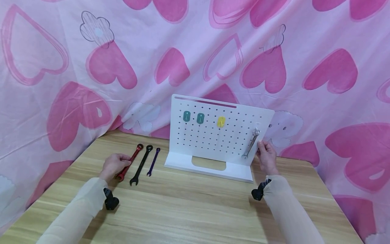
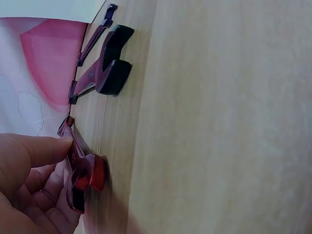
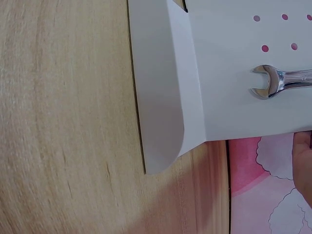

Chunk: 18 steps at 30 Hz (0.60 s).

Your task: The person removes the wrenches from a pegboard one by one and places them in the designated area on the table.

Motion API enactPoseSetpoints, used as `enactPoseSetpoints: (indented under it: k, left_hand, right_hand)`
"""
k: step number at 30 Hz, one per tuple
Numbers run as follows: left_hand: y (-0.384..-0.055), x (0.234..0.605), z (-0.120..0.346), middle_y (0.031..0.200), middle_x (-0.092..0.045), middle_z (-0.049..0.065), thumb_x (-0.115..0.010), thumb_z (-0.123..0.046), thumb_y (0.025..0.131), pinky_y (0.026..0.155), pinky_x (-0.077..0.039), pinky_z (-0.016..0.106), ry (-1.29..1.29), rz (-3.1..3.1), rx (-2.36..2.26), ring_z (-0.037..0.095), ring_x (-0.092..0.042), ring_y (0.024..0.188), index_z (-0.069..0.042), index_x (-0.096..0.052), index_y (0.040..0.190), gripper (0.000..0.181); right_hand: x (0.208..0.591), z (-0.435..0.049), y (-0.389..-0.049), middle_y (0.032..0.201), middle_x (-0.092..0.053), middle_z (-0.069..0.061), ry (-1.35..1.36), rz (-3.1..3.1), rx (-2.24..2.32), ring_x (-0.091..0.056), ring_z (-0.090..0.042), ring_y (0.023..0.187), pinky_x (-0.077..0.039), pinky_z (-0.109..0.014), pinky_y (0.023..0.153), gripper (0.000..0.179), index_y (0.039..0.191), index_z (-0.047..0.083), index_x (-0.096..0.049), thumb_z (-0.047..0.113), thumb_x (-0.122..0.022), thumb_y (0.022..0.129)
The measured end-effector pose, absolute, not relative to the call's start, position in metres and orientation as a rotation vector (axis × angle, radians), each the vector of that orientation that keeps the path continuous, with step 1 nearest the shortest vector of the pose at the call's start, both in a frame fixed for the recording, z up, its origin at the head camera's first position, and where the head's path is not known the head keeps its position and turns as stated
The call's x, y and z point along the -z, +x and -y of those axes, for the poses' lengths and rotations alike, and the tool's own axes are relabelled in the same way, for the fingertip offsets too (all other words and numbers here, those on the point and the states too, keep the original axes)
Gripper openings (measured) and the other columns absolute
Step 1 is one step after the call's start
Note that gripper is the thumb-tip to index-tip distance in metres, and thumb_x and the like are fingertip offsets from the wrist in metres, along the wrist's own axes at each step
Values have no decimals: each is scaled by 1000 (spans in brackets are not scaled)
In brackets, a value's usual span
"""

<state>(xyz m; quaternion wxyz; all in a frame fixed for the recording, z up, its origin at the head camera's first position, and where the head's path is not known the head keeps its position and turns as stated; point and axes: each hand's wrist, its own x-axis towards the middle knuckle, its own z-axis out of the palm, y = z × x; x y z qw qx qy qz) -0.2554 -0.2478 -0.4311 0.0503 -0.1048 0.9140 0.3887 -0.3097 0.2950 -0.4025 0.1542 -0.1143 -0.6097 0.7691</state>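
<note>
My left hand [image 1: 114,166] pinches a red combination wrench [image 1: 135,154] between thumb and fingers at the table's left side. In the left wrist view, the red wrench's open end [image 2: 97,171] points toward the camera, just over the wood. Beside it lie a larger black wrench [image 1: 141,165] and a small purple wrench [image 1: 153,161]. My right hand [image 1: 268,158] grips the right edge of a white pegboard [image 1: 259,113], its fingers partly hidden behind the panel. A silver wrench [image 1: 251,144] hangs tilted near that edge, ring end up.
Two green hooks [image 1: 187,116] and a yellow hook [image 1: 221,121] sit on the pegboard's upper part. Its white base [image 1: 179,161] rests on the wooden table [image 1: 182,206]. Behind the table hangs a pink heart-patterned cloth [image 1: 195,34].
</note>
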Motion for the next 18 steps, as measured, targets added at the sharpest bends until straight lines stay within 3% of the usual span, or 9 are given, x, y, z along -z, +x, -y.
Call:
enactPoseSetpoints:
  k: [18]
  left_hand:
    - [-256, 431, 246, 98, -68, 19, -60, -9, 94, 61, -42, 25, -302, -2843, -1075, 22, -57, 77, 4, -67, 110, 22]
  right_hand:
    - [404, -295, -310, 71, -63, 11, -253, 1675, -2230, -56, -1, 69, -51, -13, 67, 23, 75, 22, -62, 21, -57, 98]
